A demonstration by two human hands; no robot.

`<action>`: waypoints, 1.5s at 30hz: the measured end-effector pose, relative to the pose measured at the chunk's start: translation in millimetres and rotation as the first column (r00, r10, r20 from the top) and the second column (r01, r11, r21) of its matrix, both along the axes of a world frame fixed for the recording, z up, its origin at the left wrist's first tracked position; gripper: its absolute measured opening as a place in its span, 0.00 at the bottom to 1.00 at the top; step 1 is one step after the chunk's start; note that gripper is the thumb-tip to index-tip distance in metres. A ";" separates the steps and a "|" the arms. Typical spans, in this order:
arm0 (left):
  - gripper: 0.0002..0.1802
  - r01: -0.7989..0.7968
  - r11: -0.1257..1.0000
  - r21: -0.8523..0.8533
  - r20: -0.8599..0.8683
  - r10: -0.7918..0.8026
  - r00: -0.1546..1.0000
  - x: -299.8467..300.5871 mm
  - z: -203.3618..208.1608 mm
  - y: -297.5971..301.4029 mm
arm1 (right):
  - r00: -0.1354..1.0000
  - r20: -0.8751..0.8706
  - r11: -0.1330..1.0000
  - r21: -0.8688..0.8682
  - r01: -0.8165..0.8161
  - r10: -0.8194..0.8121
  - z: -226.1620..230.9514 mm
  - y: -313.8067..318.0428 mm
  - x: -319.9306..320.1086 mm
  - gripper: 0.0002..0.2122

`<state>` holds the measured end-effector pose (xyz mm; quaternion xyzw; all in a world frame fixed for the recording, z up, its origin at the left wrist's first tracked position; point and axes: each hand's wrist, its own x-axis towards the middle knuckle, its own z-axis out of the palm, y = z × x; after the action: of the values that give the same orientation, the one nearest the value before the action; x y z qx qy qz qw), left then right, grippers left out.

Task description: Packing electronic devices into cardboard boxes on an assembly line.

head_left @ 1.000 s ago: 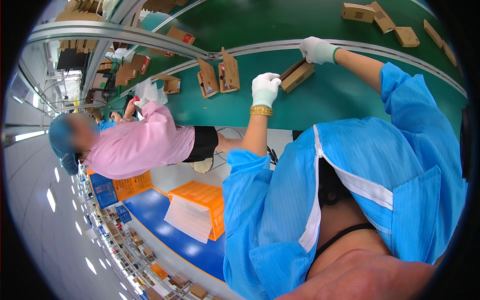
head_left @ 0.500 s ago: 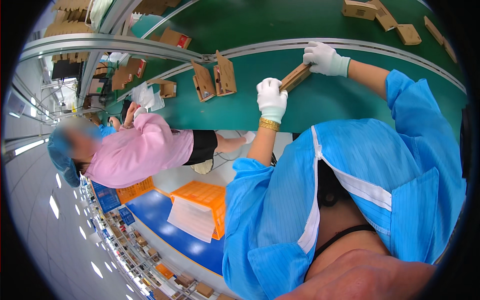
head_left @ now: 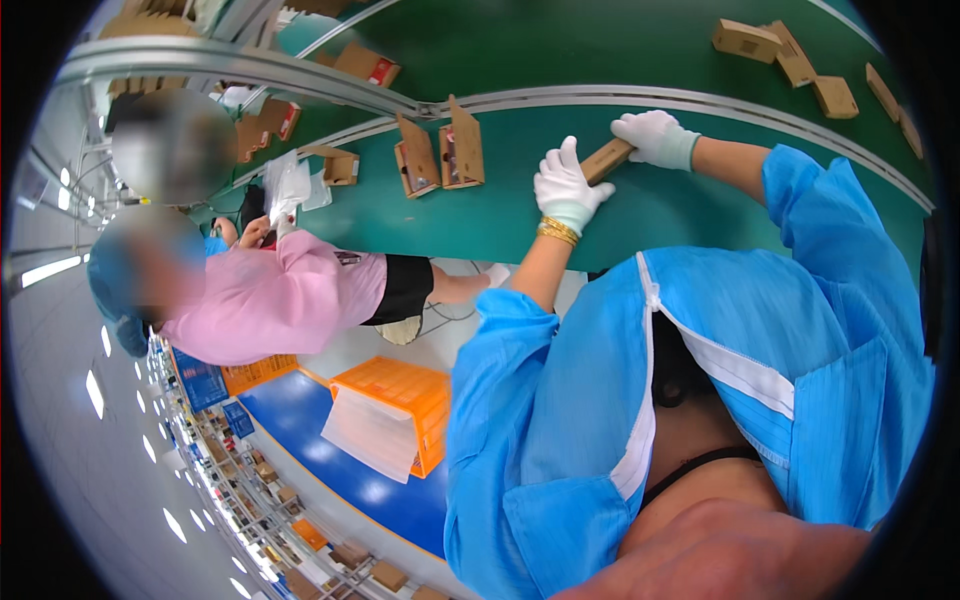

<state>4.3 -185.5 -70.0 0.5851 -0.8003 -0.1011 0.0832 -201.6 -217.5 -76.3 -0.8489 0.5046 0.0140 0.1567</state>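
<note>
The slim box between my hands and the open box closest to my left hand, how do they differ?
The slim box looks shut, while the open box has a tall flap raised. The slim box is between your left hand and right hand; the open box stands on the green table, touched by neither. Both are brown cardboard.

Matt cardboard box (head_left: 606,160), smooth worktop (head_left: 440,222), metal beam (head_left: 200,58)

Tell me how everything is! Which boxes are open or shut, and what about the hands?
Brown box between the hands: looks shut, ends partly hidden.
Left hand: gloved, at the box's left end.
Right hand: gloved, at its right end.
Two boxes with raised flaps: open.
Box left of those: open.
Orange crate: partly covered by a white sheet.
</note>
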 end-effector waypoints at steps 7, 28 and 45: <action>0.27 -0.606 0.646 0.463 -0.749 0.651 0.122 82.9 -33.1 22.9 | 0.948 0.138 0.740 -0.596 0.311 -0.287 74.3 -58.1 15.1 0.26; 0.33 0.236 0.665 0.709 -0.591 0.743 -0.315 110.0 -29.9 3.2 | 0.577 0.636 0.839 0.515 0.177 -0.512 5.9 -35.6 42.7 0.17; 0.16 0.007 0.760 0.650 -0.759 0.649 -0.046 29.8 -50.1 20.2 | 0.719 0.427 0.780 0.570 0.258 -0.549 -2.4 29.5 11.5 0.24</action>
<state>34.1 -165.3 -120.1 0.5285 -0.2916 -0.6355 0.4814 -190.1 -187.9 -78.7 -0.6117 0.5926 -0.1548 0.5008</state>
